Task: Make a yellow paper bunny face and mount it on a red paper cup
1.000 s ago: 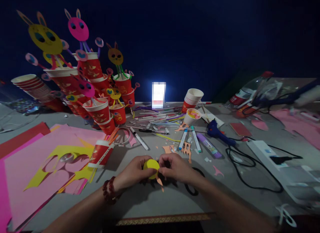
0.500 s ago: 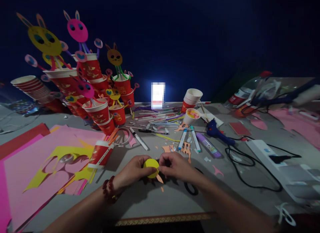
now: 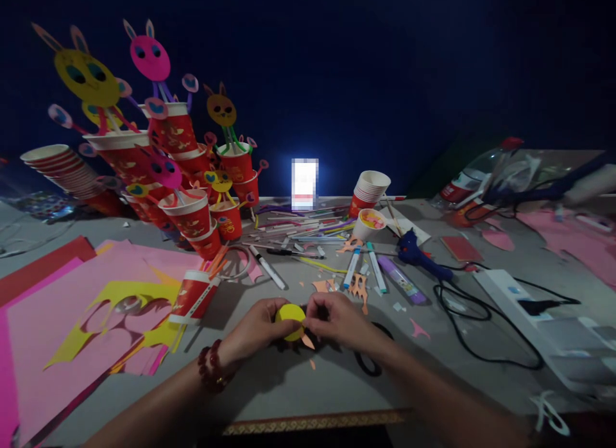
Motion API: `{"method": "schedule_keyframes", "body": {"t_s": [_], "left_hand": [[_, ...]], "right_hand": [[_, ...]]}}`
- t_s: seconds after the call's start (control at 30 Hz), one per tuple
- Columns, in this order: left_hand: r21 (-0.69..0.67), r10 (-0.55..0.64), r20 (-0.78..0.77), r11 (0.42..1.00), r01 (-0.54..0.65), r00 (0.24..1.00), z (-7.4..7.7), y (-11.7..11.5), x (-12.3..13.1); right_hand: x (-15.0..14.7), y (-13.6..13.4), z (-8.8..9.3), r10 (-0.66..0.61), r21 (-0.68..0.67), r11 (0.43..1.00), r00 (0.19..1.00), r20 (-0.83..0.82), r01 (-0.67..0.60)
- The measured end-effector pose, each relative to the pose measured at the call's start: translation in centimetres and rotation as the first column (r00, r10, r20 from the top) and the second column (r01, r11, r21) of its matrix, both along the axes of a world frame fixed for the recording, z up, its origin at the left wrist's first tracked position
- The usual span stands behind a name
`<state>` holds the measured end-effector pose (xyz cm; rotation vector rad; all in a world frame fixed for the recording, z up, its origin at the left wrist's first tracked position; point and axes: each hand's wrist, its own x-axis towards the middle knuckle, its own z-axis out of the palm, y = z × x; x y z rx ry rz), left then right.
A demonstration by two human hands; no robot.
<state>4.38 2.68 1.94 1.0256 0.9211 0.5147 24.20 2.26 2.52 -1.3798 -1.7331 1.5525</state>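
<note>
- So the yellow disc [image 3: 290,313] is up front at the middle of the tabletop [image 3: 289,396], right between the two hands, with its flat face showing.
- Left hand [image 3: 262,323] has it gripped, thumb lying across the face. Red bead bracelet [image 3: 212,366] on that wrist.
- Right hand [image 3: 334,321] has its fingertips bunched at the disc's right edge; can't tell what exactly they're pinching.
- Pointy peach paper piece [image 3: 308,341] pokes out below the disc, close to those fingertips.
- Just beyond the hands: peach paper scraps [image 3: 359,286], a couple of markers [image 3: 353,268] and a purple tube [image 3: 402,280].
- Off to the left, a red cup [image 3: 193,296] leans over by pink paper [image 3: 48,377] with a holey yellow sheet [image 3: 70,345] on top.
- Behind that, bunny figures stick up out of stacked red cups.
- Over right: dark blue glue gun [image 3: 424,257], then a white power strip [image 3: 510,319].
</note>
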Motion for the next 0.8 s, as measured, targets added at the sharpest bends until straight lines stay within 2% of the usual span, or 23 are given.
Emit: {"method": "schedule_keyframes", "body": {"t_s": [0.23,0.53,0.63,0.7,0.8], "left_hand": [[0.049,0.009,-0.023,0.999,-0.007,1.000,0.0,-0.1,0.2],[0.052,0.025,-0.024,0.998,-0.024,0.999,-0.2,-0.3,0.3],[0.032,0.048,-0.015,0.998,-0.047,0.999,-0.3,-0.2,0.3],[0.032,0.053,-0.020,0.998,-0.053,0.998,-0.3,-0.3,0.2],[0.051,0.067,-0.063,0.997,-0.064,0.996,-0.9,-0.3,0.0]], "right_hand": [[-0.2,0.0,-0.1,0.007,0.009,1.000,1.000,0.005,-0.007],[0.3,0.4,-0.5,0.038,-0.031,0.999,0.995,-0.097,-0.041],[0.9,0.7,0.1,-0.011,0.123,0.992,0.999,0.031,0.007],[1.7,0.8,1.1,-0.069,0.263,0.964,0.989,0.128,0.033],[4.0,0.7,3.2,-0.105,0.409,0.913,0.964,0.245,-0.004]]}}
